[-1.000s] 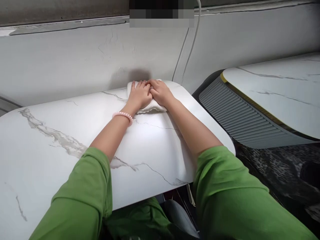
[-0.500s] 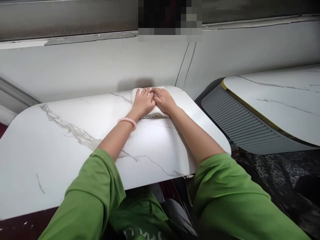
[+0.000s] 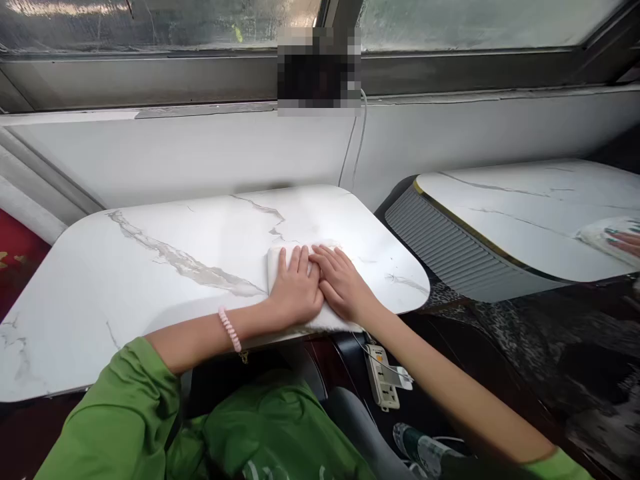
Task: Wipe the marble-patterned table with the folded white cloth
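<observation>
Your left hand (image 3: 296, 288) and right hand (image 3: 345, 283) lie flat, palms down, on a white cloth (image 3: 333, 320); the fingers are extended and neither hand is curled around the fabric. In the head view, your hands touch each other along their thumb sides. The cloth is thick, squarish and fuzzy in texture, located directly beneath your palms at the near edge of the table (image 3: 150, 287). The tabletop extends left of and beyond your grip: smooth, white, round-cornered, with grey-brown marble veining. A pink, ridged bracelet (image 3: 229, 329) encircles your left wrist. Below and right of your hands, near your right forearm, sits an oblong, pale power strip (image 3: 383, 383). Well to the right of your grip stands a second table (image 3: 500, 200) with a similar marbled top, gold-coloured trim and a ribbed grey side panel (image 3: 450, 243); another person's hand (image 3: 627, 241) rests there on whitish fabric (image 3: 593, 233). Beyond your hands rises a smooth white wall (image 3: 225, 153).
</observation>
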`<move>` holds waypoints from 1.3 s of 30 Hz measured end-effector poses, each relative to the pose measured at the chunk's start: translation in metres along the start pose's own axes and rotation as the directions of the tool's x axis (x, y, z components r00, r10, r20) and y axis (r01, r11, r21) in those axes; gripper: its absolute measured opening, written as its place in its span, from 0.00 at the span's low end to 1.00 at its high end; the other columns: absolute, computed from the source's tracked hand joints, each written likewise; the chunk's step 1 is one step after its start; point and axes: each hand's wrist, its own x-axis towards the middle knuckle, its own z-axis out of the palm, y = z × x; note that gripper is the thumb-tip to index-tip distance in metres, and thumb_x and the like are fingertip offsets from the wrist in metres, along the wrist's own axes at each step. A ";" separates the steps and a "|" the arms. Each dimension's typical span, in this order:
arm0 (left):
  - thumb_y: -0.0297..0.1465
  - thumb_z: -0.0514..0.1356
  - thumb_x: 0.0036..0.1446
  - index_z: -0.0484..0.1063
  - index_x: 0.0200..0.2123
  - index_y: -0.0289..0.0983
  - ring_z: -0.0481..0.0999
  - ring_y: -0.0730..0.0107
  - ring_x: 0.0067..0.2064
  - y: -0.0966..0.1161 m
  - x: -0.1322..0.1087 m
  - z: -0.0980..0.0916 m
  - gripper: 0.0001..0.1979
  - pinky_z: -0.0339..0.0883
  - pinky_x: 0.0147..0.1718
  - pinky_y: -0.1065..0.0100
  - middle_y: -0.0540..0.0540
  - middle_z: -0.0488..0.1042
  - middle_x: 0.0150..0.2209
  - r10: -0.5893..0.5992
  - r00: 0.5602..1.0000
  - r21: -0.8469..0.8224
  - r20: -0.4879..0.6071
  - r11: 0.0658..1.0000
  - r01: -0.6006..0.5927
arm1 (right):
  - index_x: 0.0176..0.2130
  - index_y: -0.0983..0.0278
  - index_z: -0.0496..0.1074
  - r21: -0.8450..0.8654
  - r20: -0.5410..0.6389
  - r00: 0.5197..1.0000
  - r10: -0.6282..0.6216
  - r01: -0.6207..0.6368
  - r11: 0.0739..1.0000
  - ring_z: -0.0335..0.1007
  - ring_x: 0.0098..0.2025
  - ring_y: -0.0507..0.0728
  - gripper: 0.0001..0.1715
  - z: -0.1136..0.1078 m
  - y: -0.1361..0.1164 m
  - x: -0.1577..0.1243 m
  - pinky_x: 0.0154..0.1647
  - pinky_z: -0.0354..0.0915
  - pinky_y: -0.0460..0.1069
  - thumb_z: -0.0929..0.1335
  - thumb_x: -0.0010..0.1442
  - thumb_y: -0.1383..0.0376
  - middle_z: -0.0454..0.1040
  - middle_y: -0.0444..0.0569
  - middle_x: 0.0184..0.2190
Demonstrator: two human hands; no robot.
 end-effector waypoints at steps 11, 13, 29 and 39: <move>0.33 0.47 0.66 0.54 0.67 0.26 0.47 0.46 0.71 -0.003 -0.011 0.000 0.29 0.39 0.68 0.43 0.30 0.50 0.70 0.026 1.000 -0.023 0.011 0.999 -0.026 | 0.58 0.65 0.63 0.021 0.014 1.000 0.014 -0.014 1.000 0.59 0.64 0.64 0.29 -0.006 -0.014 0.003 0.67 0.52 0.65 0.56 0.59 0.68 0.67 0.58 0.59; 0.33 0.47 0.66 0.54 0.67 0.26 0.47 0.48 0.71 -0.013 -0.004 0.000 0.29 0.39 0.68 0.44 0.31 0.50 0.70 0.011 1.000 -0.029 0.011 1.000 -0.010 | 0.58 0.66 0.64 0.026 -0.004 0.999 0.039 -0.038 0.999 0.59 0.63 0.64 0.29 -0.001 -0.012 0.015 0.67 0.51 0.64 0.56 0.58 0.68 0.68 0.59 0.58; 0.30 0.45 0.67 0.60 0.65 0.32 0.50 0.56 0.70 -0.166 0.112 0.002 0.25 0.37 0.69 0.51 0.37 0.55 0.69 -0.305 0.943 -0.063 -0.134 0.952 0.299 | 0.49 0.65 0.67 0.049 0.003 1.000 0.024 -0.025 0.998 0.66 0.53 0.65 0.23 0.068 0.035 0.219 0.60 0.56 0.60 0.55 0.58 0.69 0.73 0.59 0.50; 0.30 0.43 0.67 0.60 0.65 0.35 0.52 0.59 0.70 -0.190 0.137 0.005 0.25 0.38 0.69 0.51 0.39 0.57 0.68 -0.274 0.948 -0.055 -0.160 0.962 0.269 | 0.47 0.63 0.67 0.054 -0.061 0.994 0.090 -0.086 0.995 0.66 0.51 0.65 0.21 0.081 0.048 0.244 0.57 0.58 0.60 0.55 0.57 0.70 0.74 0.57 0.48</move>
